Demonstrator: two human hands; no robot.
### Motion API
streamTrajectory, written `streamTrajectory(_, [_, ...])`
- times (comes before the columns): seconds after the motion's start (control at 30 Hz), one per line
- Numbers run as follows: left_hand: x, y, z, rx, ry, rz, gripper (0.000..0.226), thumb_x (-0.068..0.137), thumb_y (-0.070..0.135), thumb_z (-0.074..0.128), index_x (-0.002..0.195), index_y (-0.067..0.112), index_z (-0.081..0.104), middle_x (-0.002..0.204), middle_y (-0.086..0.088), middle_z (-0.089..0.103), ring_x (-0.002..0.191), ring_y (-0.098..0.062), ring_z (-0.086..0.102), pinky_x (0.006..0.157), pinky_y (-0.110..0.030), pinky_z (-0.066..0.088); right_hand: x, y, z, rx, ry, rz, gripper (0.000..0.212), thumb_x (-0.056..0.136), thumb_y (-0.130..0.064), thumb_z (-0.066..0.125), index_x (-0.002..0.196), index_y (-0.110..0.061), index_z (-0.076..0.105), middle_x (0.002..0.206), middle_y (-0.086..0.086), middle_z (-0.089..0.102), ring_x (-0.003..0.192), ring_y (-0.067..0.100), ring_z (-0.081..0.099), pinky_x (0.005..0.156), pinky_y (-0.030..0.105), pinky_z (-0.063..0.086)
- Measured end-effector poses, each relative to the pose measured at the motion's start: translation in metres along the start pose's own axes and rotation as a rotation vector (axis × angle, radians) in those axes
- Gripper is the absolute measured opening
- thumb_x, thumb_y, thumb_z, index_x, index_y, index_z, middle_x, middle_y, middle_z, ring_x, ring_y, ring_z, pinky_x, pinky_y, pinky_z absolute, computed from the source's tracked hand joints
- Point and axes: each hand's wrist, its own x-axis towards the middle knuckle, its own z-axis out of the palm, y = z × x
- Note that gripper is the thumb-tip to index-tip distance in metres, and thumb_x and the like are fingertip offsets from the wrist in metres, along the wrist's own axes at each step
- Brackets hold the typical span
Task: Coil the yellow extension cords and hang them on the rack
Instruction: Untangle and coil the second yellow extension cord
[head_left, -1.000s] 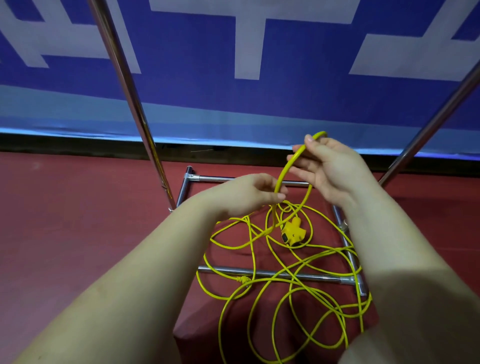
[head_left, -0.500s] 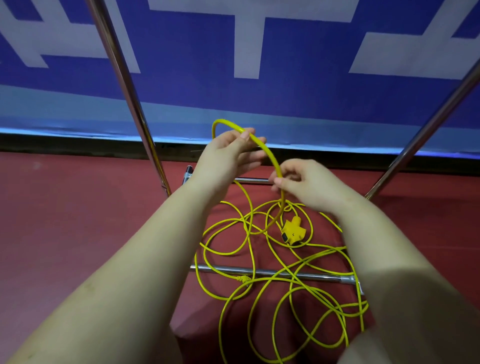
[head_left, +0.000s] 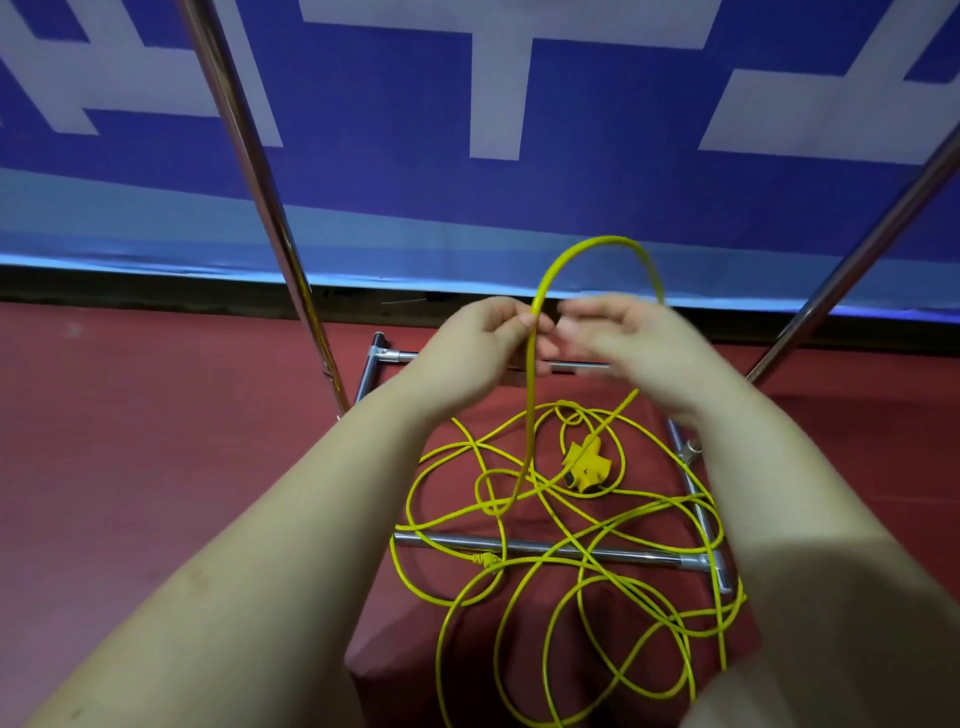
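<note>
A yellow extension cord (head_left: 524, 587) lies in loose tangled loops on the red floor, over the base bars of the chrome rack (head_left: 613, 556). Its yellow three-way socket (head_left: 587, 467) rests in the middle of the pile, and a small yellow plug (head_left: 485, 558) lies against the front bar. My left hand (head_left: 483, 348) pinches the cord between thumb and fingers. From there a raised loop (head_left: 597, 240) arches to my right hand (head_left: 628, 348), which is motion-blurred. The cord runs in at that hand's top and comes out below it toward the socket.
Two slanted chrome rack poles rise at the left (head_left: 260, 208) and right (head_left: 857, 249). A blue and white banner (head_left: 467, 104) covers the wall behind. Red floor (head_left: 156, 441) spreads out to the left of the rack.
The raised loop has shifted right and now arches from my left hand to my right. My right hand rose level with the left, and the two hands came close together.
</note>
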Motion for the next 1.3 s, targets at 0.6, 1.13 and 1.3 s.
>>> streamTrajectory(0.6, [-0.007, -0.009, -0.003, 0.274, -0.385, -0.192, 0.020, 0.094, 0.014, 0.056, 0.112, 0.022, 0.057, 0.117, -0.006, 0.066, 0.101, -0.015, 0.057, 0.090, -0.033, 0.046, 0.007, -0.004, -0.001, 0.634, 0.199, 0.129, 0.012, 0.097, -0.015, 0.047, 0.087, -0.009, 0.052, 0.064, 0.002, 0.069, 0.057, 0.011, 0.069, 0.049, 0.022, 0.054])
streamTrajectory(1.13, [0.004, 0.011, -0.008, -0.431, 0.235, 0.050, 0.012, 0.101, 0.007, 0.039, 0.102, 0.013, 0.050, 0.085, -0.005, 0.064, 0.064, -0.009, 0.068, 0.059, -0.023, 0.056, 0.001, 0.014, 0.009, -0.614, -0.270, 0.014, 0.017, 0.088, -0.022, 0.064, 0.094, -0.007, 0.067, 0.070, -0.005, 0.065, 0.059, 0.001, 0.056, 0.067, 0.023, 0.046])
streamTrajectory(1.3, [0.003, 0.005, -0.010, -0.162, 0.035, -0.049, 0.021, 0.096, 0.021, 0.051, 0.117, 0.020, 0.054, 0.101, 0.002, 0.068, 0.096, -0.016, 0.066, 0.085, -0.030, 0.051, 0.000, 0.003, 0.008, -0.267, -0.066, -0.081, 0.008, 0.091, -0.014, 0.059, 0.083, -0.012, 0.062, 0.063, -0.005, 0.064, 0.052, 0.003, 0.057, 0.065, 0.024, 0.048])
